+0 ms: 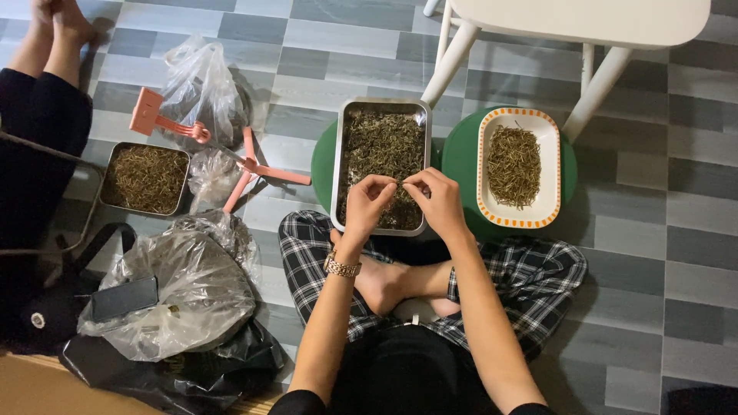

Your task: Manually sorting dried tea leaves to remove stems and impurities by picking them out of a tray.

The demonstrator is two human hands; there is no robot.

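Seemingly the sorting is partway through: the steel tray in front of the crossed legs remains nearly full of thin dried stalks, while the white dish with the orange rim, just right of that tray, holds only a modest heap of them. Both hands meet above the tray's near end, the left hand and the right hand each pinching one end of a single stalk between fingertips. Left of the tray, well apart, a second steel tray holds more stalks beside crumpled clear bags and pink plastic tools. Another person's legs lie further left.
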